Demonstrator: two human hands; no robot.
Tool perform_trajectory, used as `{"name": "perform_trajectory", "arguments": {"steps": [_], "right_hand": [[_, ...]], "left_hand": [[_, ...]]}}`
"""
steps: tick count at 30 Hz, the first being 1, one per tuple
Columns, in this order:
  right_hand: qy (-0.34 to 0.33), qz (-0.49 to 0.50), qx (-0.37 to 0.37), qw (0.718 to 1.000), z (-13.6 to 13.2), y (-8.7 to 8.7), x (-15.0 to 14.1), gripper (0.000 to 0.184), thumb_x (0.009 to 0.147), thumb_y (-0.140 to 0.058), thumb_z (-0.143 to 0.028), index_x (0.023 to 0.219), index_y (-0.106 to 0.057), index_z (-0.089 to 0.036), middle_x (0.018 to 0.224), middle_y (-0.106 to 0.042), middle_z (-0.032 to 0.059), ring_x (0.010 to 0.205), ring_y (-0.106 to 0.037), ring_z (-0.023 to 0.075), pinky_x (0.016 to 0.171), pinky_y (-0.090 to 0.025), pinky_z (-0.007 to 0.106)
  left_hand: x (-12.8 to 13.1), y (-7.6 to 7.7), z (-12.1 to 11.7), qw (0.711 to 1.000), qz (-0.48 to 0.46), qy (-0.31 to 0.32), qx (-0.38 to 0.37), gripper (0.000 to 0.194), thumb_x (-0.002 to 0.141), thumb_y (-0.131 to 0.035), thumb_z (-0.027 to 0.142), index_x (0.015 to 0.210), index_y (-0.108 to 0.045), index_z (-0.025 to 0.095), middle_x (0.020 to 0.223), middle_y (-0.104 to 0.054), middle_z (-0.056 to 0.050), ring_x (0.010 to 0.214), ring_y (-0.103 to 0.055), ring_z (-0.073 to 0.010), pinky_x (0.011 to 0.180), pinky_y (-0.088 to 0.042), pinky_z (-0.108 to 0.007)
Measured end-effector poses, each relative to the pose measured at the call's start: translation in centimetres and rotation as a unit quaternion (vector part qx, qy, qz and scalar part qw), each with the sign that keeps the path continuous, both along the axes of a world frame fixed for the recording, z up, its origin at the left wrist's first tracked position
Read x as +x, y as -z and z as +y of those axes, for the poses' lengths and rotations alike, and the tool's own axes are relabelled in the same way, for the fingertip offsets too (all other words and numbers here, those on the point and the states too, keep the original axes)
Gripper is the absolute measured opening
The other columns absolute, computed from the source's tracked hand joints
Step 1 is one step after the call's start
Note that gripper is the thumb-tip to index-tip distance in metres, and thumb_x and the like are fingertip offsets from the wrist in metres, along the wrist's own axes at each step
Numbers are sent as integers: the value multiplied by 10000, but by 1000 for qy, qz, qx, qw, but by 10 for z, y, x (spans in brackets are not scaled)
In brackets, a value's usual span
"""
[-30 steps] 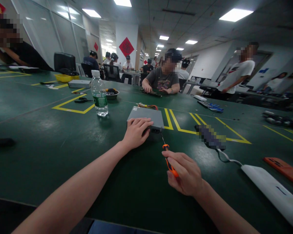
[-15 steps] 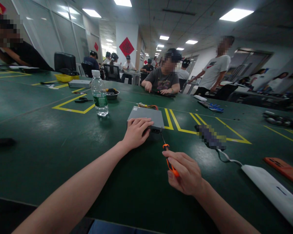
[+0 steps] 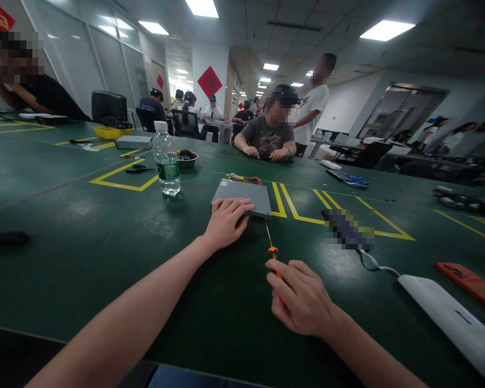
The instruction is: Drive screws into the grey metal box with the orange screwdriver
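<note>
A grey metal computer power supply unit (image 3: 248, 189) lies on the green table, a bundle of coloured wires (image 3: 244, 179) at its far side. My left hand (image 3: 228, 218) grips its near edge, fingers across the top and thumb by the front face. In my right hand (image 3: 301, 293) is a screwdriver (image 3: 272, 251) with an orange and black handle, held between closed fingers. Its thin shaft points up and away to the near right corner of the unit. Whether the tip touches the unit or a screw I cannot tell.
A water bottle (image 3: 167, 161) stands to the left, near a metal bowl (image 3: 186, 158). On the right are a pixelated dark device (image 3: 345, 229), a white power bank-like slab (image 3: 440, 310) and an orange phone (image 3: 469, 280). Across the table sits a person (image 3: 267, 132).
My right hand has drawn the screwdriver slightly back towards me, and its fingers have shifted on the handle. My left hand stays on the unit. A standing person behind has moved left.
</note>
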State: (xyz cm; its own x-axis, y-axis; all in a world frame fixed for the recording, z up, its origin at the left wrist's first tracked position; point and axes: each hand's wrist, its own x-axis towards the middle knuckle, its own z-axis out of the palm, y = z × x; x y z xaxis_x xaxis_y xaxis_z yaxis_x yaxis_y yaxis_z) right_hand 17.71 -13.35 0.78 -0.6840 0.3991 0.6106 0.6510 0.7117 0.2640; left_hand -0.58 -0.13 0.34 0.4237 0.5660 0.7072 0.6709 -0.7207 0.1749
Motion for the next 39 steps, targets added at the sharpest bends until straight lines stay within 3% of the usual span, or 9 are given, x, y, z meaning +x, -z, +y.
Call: {"name": "perform_trajectory", "arguments": {"steps": [5, 9, 14, 18, 23, 31, 39], "right_hand": [[105, -28, 58, 992, -7, -4, -5, 221, 868, -404, -139, 982, -586, -85, 1034, -595, 197, 874, -609, 201, 701, -488, 302], [170, -47, 115, 978, -12, -7, -12, 206, 895, -423, -175, 973, -592, -87, 881, -626, 142, 724, -603, 191, 643, -480, 317], [213, -63, 119, 968, -15, -5, -19, 170, 873, -429, -86, 896, -598, -93, 807, -625, 112, 647, -570, 172, 580, -447, 294], [229, -48, 128, 964, -14, -4, -23, 175, 869, -428, -77, 886, -595, -123, 793, -613, 95, 609, -547, 145, 566, -430, 264], [231, -3, 102, 967, -11, 1, -24, 167, 898, -439, -192, 825, -581, -144, 781, -581, 81, 549, -518, 126, 501, -403, 246], [192, 6, 105, 976, -8, 10, -16, 151, 858, -434, -61, 910, -562, -122, 853, -587, 104, 711, -603, 155, 585, -496, 234], [220, 21, 98, 970, -8, 8, -18, 133, 885, -439, -137, 828, -559, -130, 870, -571, 115, 567, -555, 119, 456, -445, 216]], "left_hand": [[0, -1, -2, 1000, -3, 0, -4, 272, 863, -444, 229, 1112, -547, 269, 1243, -564, -7, 1135, -481, -201, 923, -275, -395], [0, -1, -1, 1000, -4, 1, -4, 282, 857, -449, 228, 1119, -546, 270, 1242, -563, -8, 1134, -481, -204, 919, -277, -399], [0, 0, 0, 1000, -9, 4, -5, 287, 854, -451, 222, 1123, -541, 272, 1245, -562, -10, 1135, -479, -205, 926, -272, -403], [0, -1, 0, 1000, -11, 6, -3, 284, 853, -452, 221, 1118, -541, 270, 1240, -565, -7, 1131, -480, -201, 927, -273, -403], [1, -1, -1, 1000, -10, 3, -3, 287, 847, -455, 216, 1111, -552, 274, 1232, -570, -11, 1128, -484, -204, 924, -278, -405], [0, -2, -1, 1000, -10, 10, -2, 285, 849, -450, 219, 1112, -546, 271, 1230, -573, -13, 1133, -482, -209, 914, -278, -406], [0, -1, -1, 1000, -11, 9, 2, 277, 851, -443, 216, 1103, -545, 266, 1233, -573, -15, 1130, -485, -204, 912, -275, -405]]}}
